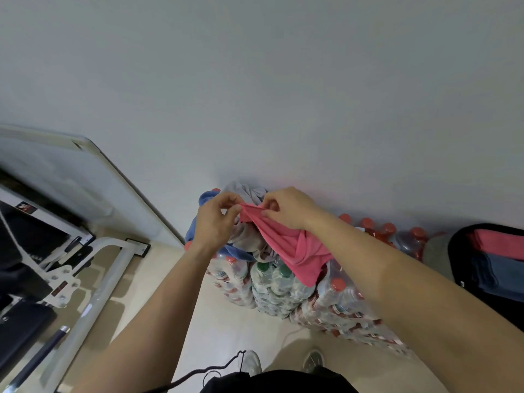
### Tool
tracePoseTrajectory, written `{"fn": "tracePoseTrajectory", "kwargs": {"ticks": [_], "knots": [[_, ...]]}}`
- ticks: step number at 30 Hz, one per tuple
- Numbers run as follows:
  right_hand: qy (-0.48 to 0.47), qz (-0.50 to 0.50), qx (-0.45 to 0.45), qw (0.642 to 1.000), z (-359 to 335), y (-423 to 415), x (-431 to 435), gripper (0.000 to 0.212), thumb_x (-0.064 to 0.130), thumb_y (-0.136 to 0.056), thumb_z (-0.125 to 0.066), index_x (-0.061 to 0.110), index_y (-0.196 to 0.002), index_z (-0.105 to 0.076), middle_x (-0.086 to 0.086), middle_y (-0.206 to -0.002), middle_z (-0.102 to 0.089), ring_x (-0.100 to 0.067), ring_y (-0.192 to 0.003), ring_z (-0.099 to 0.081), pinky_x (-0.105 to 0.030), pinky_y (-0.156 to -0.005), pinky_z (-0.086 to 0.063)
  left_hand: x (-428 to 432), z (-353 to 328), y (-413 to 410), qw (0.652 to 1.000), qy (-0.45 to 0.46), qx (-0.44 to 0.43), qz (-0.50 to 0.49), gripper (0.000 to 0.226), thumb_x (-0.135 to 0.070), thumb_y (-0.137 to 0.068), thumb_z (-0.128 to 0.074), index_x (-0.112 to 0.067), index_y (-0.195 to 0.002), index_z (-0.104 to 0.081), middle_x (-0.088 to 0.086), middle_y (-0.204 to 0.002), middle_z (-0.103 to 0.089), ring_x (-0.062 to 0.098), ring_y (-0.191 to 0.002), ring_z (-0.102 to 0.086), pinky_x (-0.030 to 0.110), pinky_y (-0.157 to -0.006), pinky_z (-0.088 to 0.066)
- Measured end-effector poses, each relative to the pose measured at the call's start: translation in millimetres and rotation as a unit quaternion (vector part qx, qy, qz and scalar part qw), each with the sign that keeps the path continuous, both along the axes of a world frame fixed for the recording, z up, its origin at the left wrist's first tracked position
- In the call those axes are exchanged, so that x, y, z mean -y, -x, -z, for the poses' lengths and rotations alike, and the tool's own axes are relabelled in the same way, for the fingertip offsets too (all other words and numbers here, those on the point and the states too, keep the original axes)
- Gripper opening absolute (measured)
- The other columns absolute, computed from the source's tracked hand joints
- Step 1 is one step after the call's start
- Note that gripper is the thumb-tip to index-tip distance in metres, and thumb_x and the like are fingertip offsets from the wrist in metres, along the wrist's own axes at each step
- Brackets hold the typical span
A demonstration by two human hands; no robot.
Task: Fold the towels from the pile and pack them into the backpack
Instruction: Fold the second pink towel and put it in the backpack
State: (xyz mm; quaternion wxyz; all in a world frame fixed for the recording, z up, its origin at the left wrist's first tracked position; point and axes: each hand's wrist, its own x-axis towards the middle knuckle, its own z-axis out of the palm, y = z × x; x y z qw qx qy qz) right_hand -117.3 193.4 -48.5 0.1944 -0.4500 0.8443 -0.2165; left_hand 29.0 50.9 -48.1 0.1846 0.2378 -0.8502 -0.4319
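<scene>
Left hand and right hand pinched top edge of pink cloth towel at frame centre, above grey-blue towel pile on shrink-wrapped plastic bottle packs. Open black fabric backpack at right edge held folded towels.

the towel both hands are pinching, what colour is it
Pink towel, plain with no pattern; it shows best in the head view.

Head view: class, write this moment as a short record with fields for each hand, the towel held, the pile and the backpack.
left hand: pinches the pink towel by its top edge
right hand: pinches the same edge, close beside
pink towel: unfolded, hangs over the pile
pile: grey and blue towels on bottle packs
backpack: open at right, packed towels, pink and blue, inside
</scene>
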Motion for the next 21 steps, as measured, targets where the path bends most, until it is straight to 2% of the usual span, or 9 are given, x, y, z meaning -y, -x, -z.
{"fn": "tracePoseTrajectory", "kwargs": {"ticks": [3, 8, 14, 17, 19, 21], "knots": [[0.005, -0.013, -0.01, 1.0, -14, 14, 2, 0.014, 0.035, -0.088, -0.067, 0.027, -0.098, -0.073, 0.008, -0.087, -0.066, -0.012, -0.079, -0.06, -0.028, -0.076, -0.05, 8, -11, 5, 0.999, 0.022, -0.017, -0.018, 0.014, -0.009, -0.088, -0.064, -0.022, -0.082, -0.067, -0.015, -0.082, -0.068, -0.007, -0.08, -0.061, 0.002, -0.068, -0.038], [0.037, -0.017, -0.005, 0.999, -54, 35, -3, 0.011, 0.029, -0.087, -0.071, 0.019, -0.09, -0.076, 0.009, -0.083, -0.068, -0.009, -0.08, -0.061, -0.024, -0.074, -0.045, 19, -26, 18, 0.999, 0.041, -0.026, -0.011, 0.011, -0.013, -0.088, -0.066, -0.022, -0.084, -0.069, -0.017, -0.082, -0.07, -0.006, -0.08, -0.062, 0.007, -0.072, -0.042], [0.037, -0.028, -0.088, 0.995, -89, 50, -16, 0.012, 0.03, -0.089, -0.067, 0.019, -0.085, -0.069, 0.007, -0.083, -0.058, -0.015, -0.079, -0.057, -0.028, -0.072, -0.042, 13, -39, 42, 0.997, 0.072, -0.042, 0.005, 0.013, -0.014, -0.089, -0.064, -0.026, -0.085, -0.067, -0.016, -0.084, -0.07, -0.002, -0.081, -0.064, 0.011, -0.069, -0.043], [0.034, 0.005, -0.059, 0.998, -92, 48, -27, 0.006, 0.022, -0.085, -0.068, 0.019, -0.082, -0.064, 0.005, -0.081, -0.065, -0.015, -0.076, -0.061, -0.029, -0.071, -0.048, 9, -53, 58, 0.994, 0.079, -0.076, -0.003, 0.015, -0.011, -0.089, -0.062, -0.025, -0.085, -0.066, -0.016, -0.084, -0.07, -0.002, -0.08, -0.064, 0.011, -0.068, -0.042], [0.019, 0.024, -0.039, 0.999, -88, 43, -35, 0.011, 0.014, -0.08, -0.068, 0.021, -0.083, -0.06, 0.011, -0.075, -0.061, -0.009, -0.069, -0.057, -0.027, -0.068, -0.048, 6, -63, 68, 0.992, 0.085, -0.089, -0.004, 0.014, -0.011, -0.089, -0.062, -0.025, -0.086, -0.066, -0.017, -0.084, -0.069, -0.002, -0.081, -0.063, 0.008, -0.068, -0.041], [0.035, 0.05, -0.028, 0.998, -83, 41, -44, 0.016, 0.009, -0.076, -0.066, 0.02, -0.084, -0.058, 0.012, -0.073, -0.058, -0.007, -0.065, -0.052, -0.027, -0.065, -0.046, 4, -70, 75, 0.991, 0.094, -0.096, 0.004, 0.014, -0.012, -0.089, -0.062, -0.025, -0.087, -0.067, -0.017, -0.085, -0.069, -0.001, -0.082, -0.063, 0.012, -0.071, -0.043]]}}
